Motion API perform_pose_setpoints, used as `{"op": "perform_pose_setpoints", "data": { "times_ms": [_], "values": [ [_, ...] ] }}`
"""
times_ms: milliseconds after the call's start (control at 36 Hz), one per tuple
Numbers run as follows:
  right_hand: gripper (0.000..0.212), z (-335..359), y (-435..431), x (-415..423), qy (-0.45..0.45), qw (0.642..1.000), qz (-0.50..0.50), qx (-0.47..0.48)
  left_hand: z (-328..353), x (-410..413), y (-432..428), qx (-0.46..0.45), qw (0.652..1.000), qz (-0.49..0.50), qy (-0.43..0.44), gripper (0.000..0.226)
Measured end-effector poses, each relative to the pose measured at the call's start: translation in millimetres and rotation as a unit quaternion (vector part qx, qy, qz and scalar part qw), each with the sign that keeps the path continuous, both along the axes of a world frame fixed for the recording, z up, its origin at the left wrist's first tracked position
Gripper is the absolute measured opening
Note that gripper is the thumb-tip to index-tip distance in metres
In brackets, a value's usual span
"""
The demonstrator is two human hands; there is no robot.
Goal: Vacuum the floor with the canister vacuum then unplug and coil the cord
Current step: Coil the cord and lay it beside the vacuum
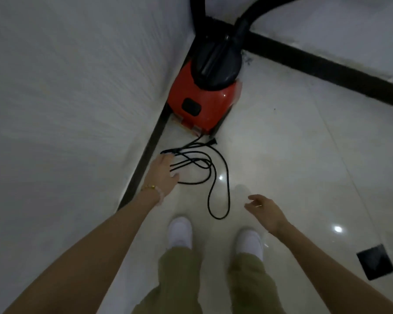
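**A:** Only the head view to go on here. The cord [204, 168] was lying on the floor [293, 155] in a loose tangle of loops, right behind the red canister vacuum [200, 105], which sat tucked into the corner where the black skirting [145, 155] on the left meets the far wall. One long loop ran back toward the person's shoes [180, 232], so the bundle's long axis went roughly from the vacuum toward the feet.

**B:** Which hand was closer though?

**A:** Left hand [162, 175], easily. It was spread flat, fingers apart, right at the left edge of the loops next to the skirting. Touching or just above, I couldn't tell, but it wasn't closed on anything. Right hand [266, 209] was loose and empty, hanging to the right of that long loop, clearly apart from it.

**B:** Plug?

**A:** Looked like it was lying by the vacuum's rear, so probably unplugged. I'd guess the left gathers and the right feeds the long loop in.
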State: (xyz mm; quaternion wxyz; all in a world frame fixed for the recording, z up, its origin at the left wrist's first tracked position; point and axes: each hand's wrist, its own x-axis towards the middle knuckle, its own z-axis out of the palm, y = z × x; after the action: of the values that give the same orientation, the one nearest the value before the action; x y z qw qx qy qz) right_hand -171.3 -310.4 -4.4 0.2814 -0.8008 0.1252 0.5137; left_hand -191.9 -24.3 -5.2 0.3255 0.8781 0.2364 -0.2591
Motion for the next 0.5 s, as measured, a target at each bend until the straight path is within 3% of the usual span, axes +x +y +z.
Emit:
{"op": "perform_pose_setpoints", "data": {
  "times_ms": [139,222,306,500],
  "values": [
    [0.107,-98,33,23,0.047,0.997,0.064,-0.016,-97,46,28,0.080,0.987,-0.138,0.013,0.101],
    [0.093,-139,60,28,0.033,0.997,0.064,-0.001,-143,57,38,0.094,0.978,-0.181,0.037,0.116],
    [0.098,-162,84,27,-0.018,0.997,0.072,-0.007,-170,58,41,0.060,0.984,-0.164,0.030,0.127],
    [0.066,-197,123,24,-0.073,0.995,-0.004,0.065,-198,42,44,0.058,0.990,-0.094,-0.086,0.108]
  ]
}}
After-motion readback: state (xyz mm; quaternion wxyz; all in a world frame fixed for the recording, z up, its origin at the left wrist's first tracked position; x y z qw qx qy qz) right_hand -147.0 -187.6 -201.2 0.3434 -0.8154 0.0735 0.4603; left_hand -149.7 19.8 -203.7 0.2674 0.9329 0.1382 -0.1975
